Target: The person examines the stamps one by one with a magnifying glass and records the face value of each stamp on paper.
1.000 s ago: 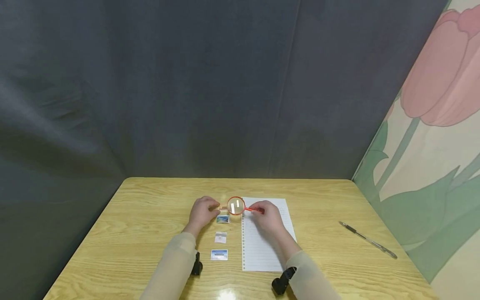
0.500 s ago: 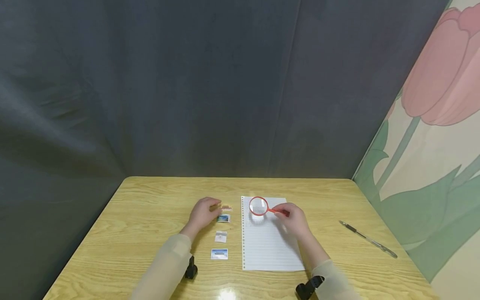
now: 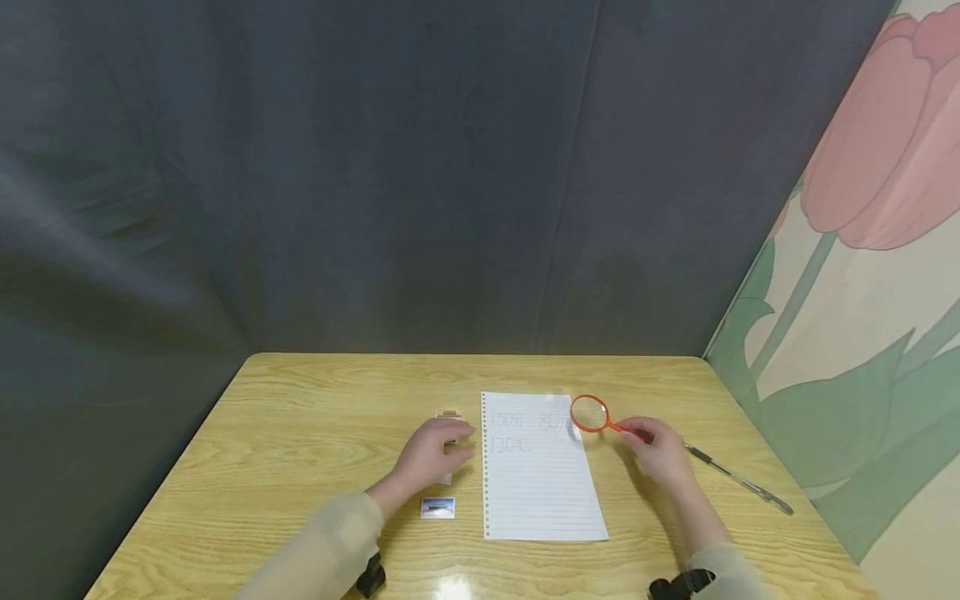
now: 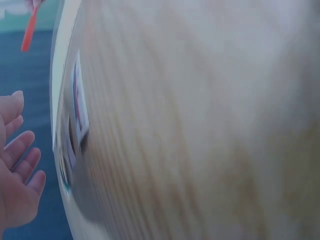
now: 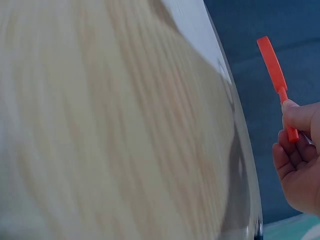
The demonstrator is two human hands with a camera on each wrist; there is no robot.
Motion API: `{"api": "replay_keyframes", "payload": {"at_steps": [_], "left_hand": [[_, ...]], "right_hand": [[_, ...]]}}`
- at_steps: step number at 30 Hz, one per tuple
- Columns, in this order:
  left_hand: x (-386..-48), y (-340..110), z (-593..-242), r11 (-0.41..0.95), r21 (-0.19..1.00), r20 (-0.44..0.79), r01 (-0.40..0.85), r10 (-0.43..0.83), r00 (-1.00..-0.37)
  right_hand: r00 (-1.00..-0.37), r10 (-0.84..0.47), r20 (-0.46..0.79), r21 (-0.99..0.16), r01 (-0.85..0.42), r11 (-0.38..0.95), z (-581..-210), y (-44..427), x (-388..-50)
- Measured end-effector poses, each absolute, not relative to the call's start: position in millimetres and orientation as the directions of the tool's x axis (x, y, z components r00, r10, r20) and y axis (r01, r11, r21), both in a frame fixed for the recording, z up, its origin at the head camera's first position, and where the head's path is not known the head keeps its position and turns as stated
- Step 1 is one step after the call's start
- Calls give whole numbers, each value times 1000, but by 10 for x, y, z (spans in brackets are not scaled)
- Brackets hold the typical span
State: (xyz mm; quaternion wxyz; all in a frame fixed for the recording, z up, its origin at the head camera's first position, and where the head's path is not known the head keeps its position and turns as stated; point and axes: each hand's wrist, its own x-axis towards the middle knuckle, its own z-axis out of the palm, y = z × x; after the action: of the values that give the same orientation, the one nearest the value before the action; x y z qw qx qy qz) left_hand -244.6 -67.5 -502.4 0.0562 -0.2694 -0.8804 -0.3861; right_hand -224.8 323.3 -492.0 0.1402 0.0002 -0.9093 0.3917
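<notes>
My right hand [image 3: 660, 450] pinches the handle of a red magnifying glass [image 3: 577, 414], whose lens is beside the upper right edge of the lined paper [image 3: 536, 500]. In the right wrist view the magnifying glass [image 5: 272, 65] appears edge-on, raised above the table. My left hand [image 3: 427, 458] hovers over the column of small picture cards with relaxed fingers and nothing in them. The top card [image 3: 449, 413] shows past the fingers; the lowest card, a blue one [image 3: 438, 507], lies in full view. The cards between are mostly hidden by the hand.
Handwritten figures mark the top of the paper. A pen [image 3: 738, 478] lies on the right side of the wooden table [image 3: 315, 433], just beyond my right hand. A dark curtain [image 3: 465, 183] hangs behind the table, and a painted wall [image 3: 855, 333] stands at the right.
My right hand has carried the magnifying glass rightward, from beside the top cards across the paper to its right edge. My left hand has shifted slightly right and nearer, covering the middle cards.
</notes>
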Motion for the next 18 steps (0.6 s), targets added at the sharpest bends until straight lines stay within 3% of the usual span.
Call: {"api": "replay_keyframes", "payload": {"at_steps": [18], "left_hand": [[-1954,-324,-5014,485,578,332,656,594,-732]], "right_hand": [[-956,152,250,-616,-37,787,-5029,3832,-1931]]}}
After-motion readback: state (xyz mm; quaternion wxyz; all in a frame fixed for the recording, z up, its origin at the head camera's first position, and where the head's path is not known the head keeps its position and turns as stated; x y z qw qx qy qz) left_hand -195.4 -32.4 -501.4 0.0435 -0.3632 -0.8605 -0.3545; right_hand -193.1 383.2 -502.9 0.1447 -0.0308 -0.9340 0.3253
